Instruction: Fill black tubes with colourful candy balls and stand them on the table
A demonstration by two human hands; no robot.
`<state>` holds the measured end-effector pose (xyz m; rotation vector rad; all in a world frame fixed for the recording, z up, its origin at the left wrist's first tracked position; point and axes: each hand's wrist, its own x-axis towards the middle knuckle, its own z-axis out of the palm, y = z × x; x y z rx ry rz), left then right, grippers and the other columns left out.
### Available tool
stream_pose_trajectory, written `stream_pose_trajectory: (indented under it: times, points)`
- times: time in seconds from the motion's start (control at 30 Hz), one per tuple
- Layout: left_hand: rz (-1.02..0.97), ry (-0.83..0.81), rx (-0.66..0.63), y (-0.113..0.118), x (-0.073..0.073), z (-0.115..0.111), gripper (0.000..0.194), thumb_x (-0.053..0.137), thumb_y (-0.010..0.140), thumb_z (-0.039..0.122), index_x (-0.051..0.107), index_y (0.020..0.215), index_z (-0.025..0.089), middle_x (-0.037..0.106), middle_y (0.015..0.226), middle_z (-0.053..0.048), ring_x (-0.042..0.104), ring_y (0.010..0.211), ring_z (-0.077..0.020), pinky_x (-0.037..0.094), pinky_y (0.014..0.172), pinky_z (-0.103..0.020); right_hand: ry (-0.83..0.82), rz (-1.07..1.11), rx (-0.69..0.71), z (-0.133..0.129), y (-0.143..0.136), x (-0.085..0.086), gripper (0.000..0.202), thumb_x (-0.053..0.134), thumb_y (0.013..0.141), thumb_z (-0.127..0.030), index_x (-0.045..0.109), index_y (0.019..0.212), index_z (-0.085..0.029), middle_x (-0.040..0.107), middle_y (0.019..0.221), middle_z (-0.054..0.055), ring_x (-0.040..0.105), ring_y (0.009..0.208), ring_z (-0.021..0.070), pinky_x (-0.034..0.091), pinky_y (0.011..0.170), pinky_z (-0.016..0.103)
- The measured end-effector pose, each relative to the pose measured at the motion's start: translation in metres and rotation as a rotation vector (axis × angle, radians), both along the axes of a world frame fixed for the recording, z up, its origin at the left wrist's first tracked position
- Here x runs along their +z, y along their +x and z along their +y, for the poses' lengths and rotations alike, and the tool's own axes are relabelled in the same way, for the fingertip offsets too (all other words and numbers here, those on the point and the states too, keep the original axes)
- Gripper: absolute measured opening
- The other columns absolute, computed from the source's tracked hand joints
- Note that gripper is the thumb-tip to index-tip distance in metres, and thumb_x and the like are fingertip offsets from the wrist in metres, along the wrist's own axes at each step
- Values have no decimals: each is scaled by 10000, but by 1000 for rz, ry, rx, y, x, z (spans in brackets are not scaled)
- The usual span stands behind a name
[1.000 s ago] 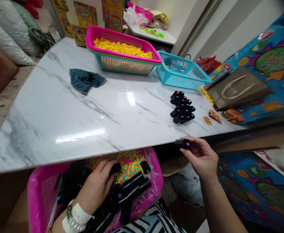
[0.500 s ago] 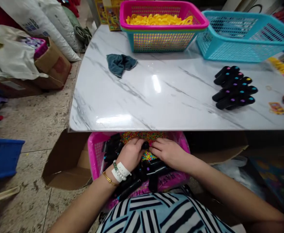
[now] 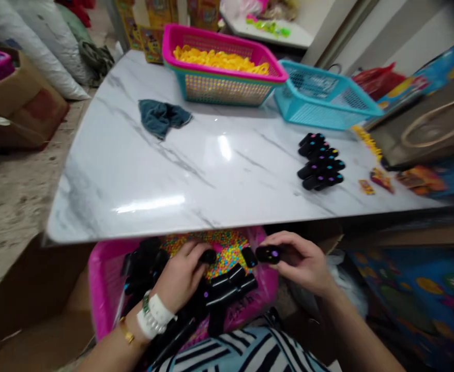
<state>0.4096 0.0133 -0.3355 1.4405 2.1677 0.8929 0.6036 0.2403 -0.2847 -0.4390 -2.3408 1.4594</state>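
My left hand (image 3: 182,274) is in the pink basket (image 3: 94,289), its fingers closed round a small black tube (image 3: 208,257) above the colourful beads (image 3: 229,245). Most of that tube is hidden by the hand. Over the basket's right rim, my right hand (image 3: 302,263) pinches another black tube (image 3: 268,254), which has a purple dot on its end. A loose black piece (image 3: 249,257) lies just left of it. More black tubes (image 3: 227,289) are piled in the front and left of the basket.
A marble-patterned table (image 3: 165,175) overhangs the basket. On it are a blue cloth (image 3: 163,118), a pink-rimmed basket (image 3: 227,77) of yellow pieces, a light-blue basket (image 3: 323,111) and a stack of black tubes (image 3: 320,163). Cardboard boxes (image 3: 29,103) stand at left.
My right hand has moved right, away from my left hand, and now holds a black tube with a purple dot over the rim. The view has turned to the right.
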Motion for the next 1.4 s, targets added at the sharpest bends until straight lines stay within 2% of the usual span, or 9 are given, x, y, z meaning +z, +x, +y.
stream_pose_trajectory:
  times: [0.2, 0.37, 0.47, 0.6, 0.67, 0.77, 0.87, 1.07, 1.4]
  points:
    - [164, 157, 60, 0, -8, 7, 255, 521, 901, 308, 601, 1137, 251, 647, 1043, -72, 678, 924, -218, 589, 798, -347, 174, 182, -943, 119, 37, 3, 411, 804, 634, -319, 648, 980, -161, 697, 859, 39, 665, 754, 156, 564, 781, 325]
    - [177, 226, 47, -3, -11, 13, 250, 538, 897, 337, 623, 1124, 274, 678, 1011, -34, 696, 879, -185, 590, 771, -275, 232, 42, -992, 196, 28, -4, 497, 778, 620, -388, 676, 1028, -122, 703, 824, 51, 653, 714, 156, 563, 767, 335]
    - [136, 202, 55, -2, -7, 14, 247, 549, 890, 329, 635, 1112, 260, 684, 1010, -40, 693, 878, -188, 589, 770, -288, 209, 41, -910, 190, 27, 1, 572, 749, 661, -369, 647, 1170, -130, 718, 880, 67, 666, 701, 162, 571, 722, 334]
    - [22, 139, 57, 2, 5, 14, 227, 593, 865, 289, 640, 1074, 213, 685, 977, -58, 676, 876, -194, 579, 779, -333, 350, 185, -1067, 110, 29, 6, 393, 659, 797, -340, 661, 1145, -158, 704, 1039, 103, 669, 686, 161, 565, 625, 316]
    - [-53, 136, 52, 4, 10, 15, 226, 632, 840, 259, 637, 1056, 194, 682, 972, -60, 663, 887, -190, 570, 800, -348, 388, 126, -935, 51, 22, 5, 290, 629, 846, -297, 679, 1108, -182, 713, 975, 83, 676, 722, 166, 567, 653, 306]
    - [-147, 177, 41, 8, 14, 16, 234, 665, 809, 214, 634, 1039, 181, 674, 984, -60, 645, 915, -182, 557, 820, -343, 203, -109, -217, -30, -2, -2, 362, 647, 843, -252, 638, 1204, -228, 702, 1088, 72, 698, 823, 164, 592, 758, 291]
    - [-150, 204, 33, 12, 12, 15, 229, 641, 812, 168, 634, 1041, 168, 674, 988, -70, 645, 924, -181, 556, 827, -331, 127, -75, 154, -68, -35, -18, 423, 575, 887, -223, 552, 1310, -229, 642, 1255, 77, 679, 1006, 170, 582, 857, 284]
    - [-111, 152, 106, 12, -3, 9, 416, 640, 822, 156, 557, 1229, 151, 686, 1090, -102, 662, 991, -206, 551, 897, -355, 384, -259, 244, -43, -66, -35, 258, 547, 895, -207, 595, 1147, -182, 735, 828, 30, 702, 712, 161, 570, 677, 269]
    - [153, -233, -24, -3, -7, 8, 227, 517, 880, 154, 656, 1060, 163, 663, 940, -99, 653, 894, -229, 548, 795, -345, 916, -326, 508, -40, -85, -43, 265, 495, 940, -229, 638, 1162, -214, 693, 1082, 92, 670, 916, 221, 552, 765, 317]
